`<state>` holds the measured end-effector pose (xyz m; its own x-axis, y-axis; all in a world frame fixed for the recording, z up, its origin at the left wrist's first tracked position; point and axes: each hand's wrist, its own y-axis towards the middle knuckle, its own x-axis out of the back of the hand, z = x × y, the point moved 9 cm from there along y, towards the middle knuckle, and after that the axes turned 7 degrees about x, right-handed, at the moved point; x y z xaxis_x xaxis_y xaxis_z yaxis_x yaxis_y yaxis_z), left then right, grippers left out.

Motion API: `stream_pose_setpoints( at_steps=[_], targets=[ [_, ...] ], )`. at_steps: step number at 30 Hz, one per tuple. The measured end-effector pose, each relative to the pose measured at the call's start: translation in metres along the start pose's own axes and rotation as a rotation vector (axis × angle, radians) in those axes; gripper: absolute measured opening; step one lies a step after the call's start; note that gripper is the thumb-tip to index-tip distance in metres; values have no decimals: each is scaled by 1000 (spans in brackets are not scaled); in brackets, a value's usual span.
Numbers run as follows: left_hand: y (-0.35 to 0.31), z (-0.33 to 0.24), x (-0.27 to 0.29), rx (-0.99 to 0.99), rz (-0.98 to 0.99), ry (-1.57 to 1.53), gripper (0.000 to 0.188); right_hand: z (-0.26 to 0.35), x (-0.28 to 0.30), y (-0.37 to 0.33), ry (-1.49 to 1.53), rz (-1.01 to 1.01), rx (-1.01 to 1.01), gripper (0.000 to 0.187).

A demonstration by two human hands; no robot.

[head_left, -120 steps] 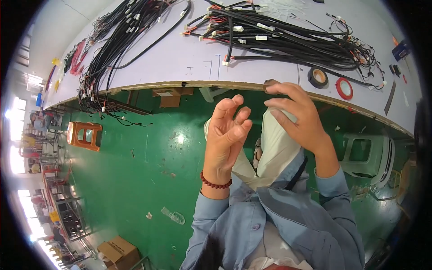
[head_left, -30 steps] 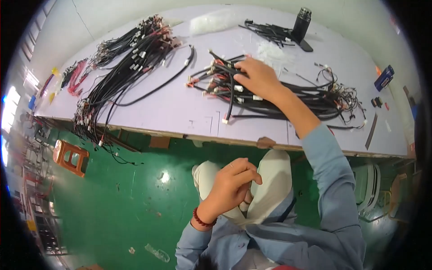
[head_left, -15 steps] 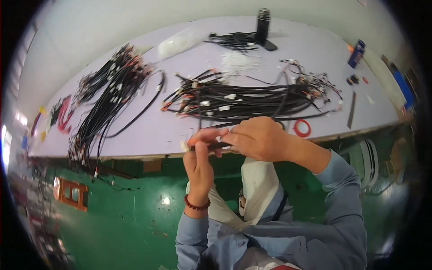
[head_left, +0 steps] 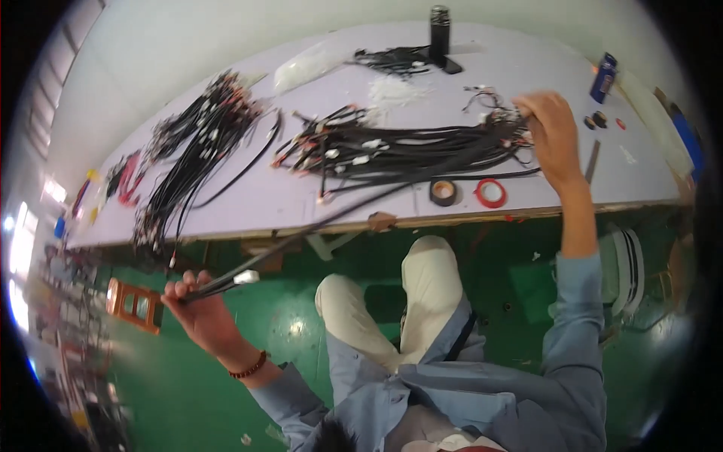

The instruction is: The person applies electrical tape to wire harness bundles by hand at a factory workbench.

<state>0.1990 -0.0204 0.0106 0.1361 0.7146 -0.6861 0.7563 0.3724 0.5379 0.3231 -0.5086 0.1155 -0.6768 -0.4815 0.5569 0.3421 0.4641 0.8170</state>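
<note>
My left hand (head_left: 197,307) is out to the lower left, off the table, closed around one end of a black cable (head_left: 354,207) that has a white connector at its tip. The cable stretches taut up and to the right onto the long white table (head_left: 256,203). My right hand (head_left: 548,134) rests on the right end of a bundle of black cables (head_left: 392,151) lying in the table's middle, gripping the wires there.
A second heap of black cables (head_left: 197,154) lies at the table's left. A black tape roll (head_left: 443,192) and a red tape roll (head_left: 491,193) sit near the front edge. A black cylinder (head_left: 439,32) stands at the back. An orange crate (head_left: 135,305) sits on the green floor.
My hands were together at the table's front edge half a second ago. Now the left hand has swung down-left, pulling a cable out, and the right has reached up-right onto the bundle's end.
</note>
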Motion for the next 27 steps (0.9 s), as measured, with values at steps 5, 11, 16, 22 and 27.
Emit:
stream_pose_setpoints(
  at_steps=[5,11,16,22,27],
  targets=[
    [-51,-16,112,207,-358,-41,15,79,-18,-58,560,347,-206,12],
    [-95,40,154,416,-565,576,27,105,-18,-155,998,667,-308,15],
    [-124,70,155,625,-545,309,32,65,-73,-264,910,795,-948,28],
    [-136,100,153,692,-537,420,27,80,-112,-331,1102,910,-1052,25],
    [-158,107,200,703,-633,600,36,79,-137,-362,1142,773,-1226,20]
  ],
)
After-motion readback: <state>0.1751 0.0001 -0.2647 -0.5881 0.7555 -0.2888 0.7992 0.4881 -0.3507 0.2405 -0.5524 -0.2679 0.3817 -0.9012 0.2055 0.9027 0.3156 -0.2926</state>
